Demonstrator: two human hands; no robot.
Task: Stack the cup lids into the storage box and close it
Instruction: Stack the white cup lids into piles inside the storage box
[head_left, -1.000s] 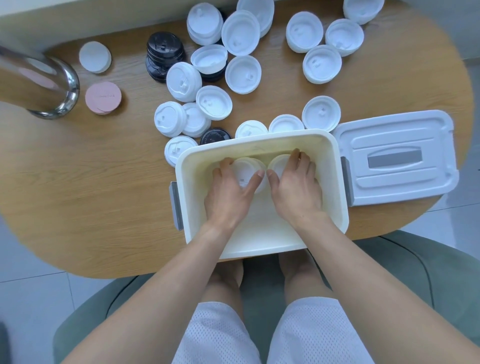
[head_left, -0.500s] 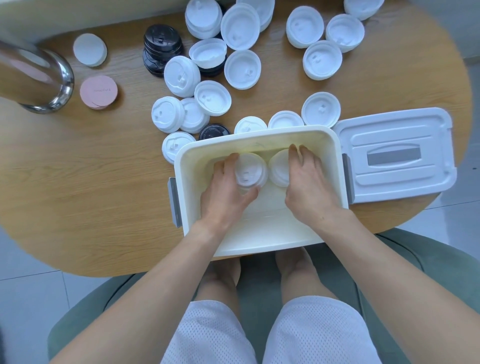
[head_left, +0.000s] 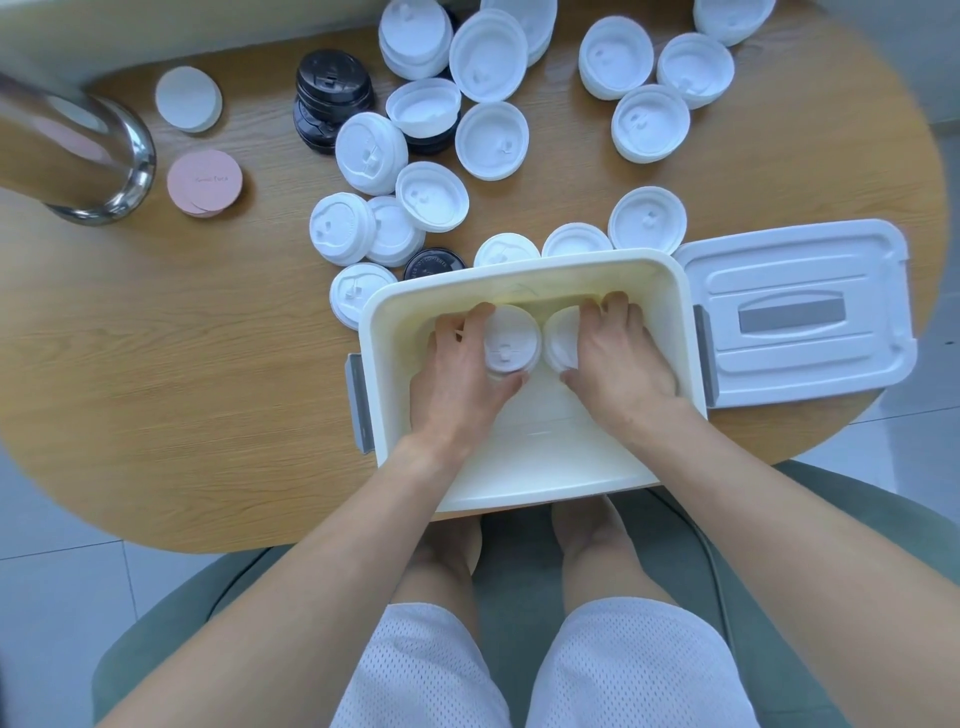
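– Which colours do the things have?
– The storage box (head_left: 670, 291) is cream, its lid (head_left: 795, 312) white with a grey handle. The cup lids (head_left: 491, 140) are white, some black (head_left: 332, 83). The table (head_left: 182, 364) is light wood grain.

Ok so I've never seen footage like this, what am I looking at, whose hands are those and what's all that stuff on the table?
It's one camera worn on a person's head, looking down at their own arms. No machine is involved. Both hands are inside a cream storage box: the left hand grips one white lid stack, the right hand grips another. The box's cover lies beside it. Loose white lids and black lids cover the wooden table.
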